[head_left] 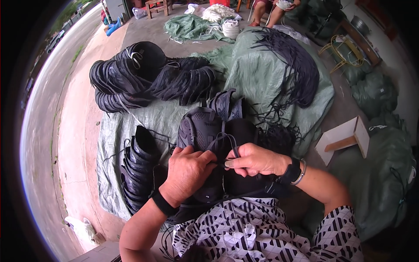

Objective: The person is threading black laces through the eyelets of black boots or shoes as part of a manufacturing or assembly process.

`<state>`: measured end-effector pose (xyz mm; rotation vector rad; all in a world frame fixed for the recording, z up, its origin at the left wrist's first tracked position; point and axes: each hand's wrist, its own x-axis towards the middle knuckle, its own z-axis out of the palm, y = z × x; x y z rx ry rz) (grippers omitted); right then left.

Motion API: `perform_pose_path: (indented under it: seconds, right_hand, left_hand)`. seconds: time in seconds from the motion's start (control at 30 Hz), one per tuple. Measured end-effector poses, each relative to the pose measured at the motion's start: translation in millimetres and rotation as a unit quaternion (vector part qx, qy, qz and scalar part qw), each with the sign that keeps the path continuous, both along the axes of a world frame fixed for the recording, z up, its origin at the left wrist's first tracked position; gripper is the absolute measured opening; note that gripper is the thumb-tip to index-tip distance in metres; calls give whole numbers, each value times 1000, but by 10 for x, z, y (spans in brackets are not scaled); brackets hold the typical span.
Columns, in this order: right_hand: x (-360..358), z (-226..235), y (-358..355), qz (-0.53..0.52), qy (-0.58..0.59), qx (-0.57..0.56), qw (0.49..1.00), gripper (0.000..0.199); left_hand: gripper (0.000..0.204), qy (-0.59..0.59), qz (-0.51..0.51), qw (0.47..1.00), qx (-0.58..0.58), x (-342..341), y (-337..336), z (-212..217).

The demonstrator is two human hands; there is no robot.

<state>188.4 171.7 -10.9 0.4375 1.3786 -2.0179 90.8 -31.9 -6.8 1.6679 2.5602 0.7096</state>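
A black shoe upper [201,130] lies in front of my lap, its mesh and overlays facing up. My left hand [188,171] is closed over the near end of this upper, fingers pressed together against it. Between thumb and fingers of my right hand [257,160] is a dark shoelace [223,139], which loops above the upper. The fingertips of both hands nearly meet where the lace passes. What exactly the left fingertips pinch is partly hidden. Just beyond are a few more black uppers [228,107]. A curved stack of black uppers [135,174] stands left of my left hand.
Bundled black uppers [118,78] are heaped at the far left on a green woven sheet [111,144]. Dark laces [301,70] drape over a green-covered mound [244,65] at right. A white, open-sided box [345,139] lies farther right. Another person's legs [267,15] show at the back.
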Motion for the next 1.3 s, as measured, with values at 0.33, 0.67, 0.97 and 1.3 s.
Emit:
perform_pose_path:
  seconds: [0.33,0.67,0.97,1.3]
  right_hand:
    - [-727,205,330,-125,8,-56,991,34]
    - [-1016,681,439,-208,159,-21,965,30]
    - [-1260,741,672,-326,226,-3,918,32]
    - [-1005,286,25,69,437,409,798,25]
  left_hand:
    - [17,40,34,999,-3,113,-38,-9]
    - [67,-156,197,956,152,213,-229,-292]
    - [68,-137,172,968,118,214,-229,-319]
    - [65,-185,168,961,119,176,-310,-278]
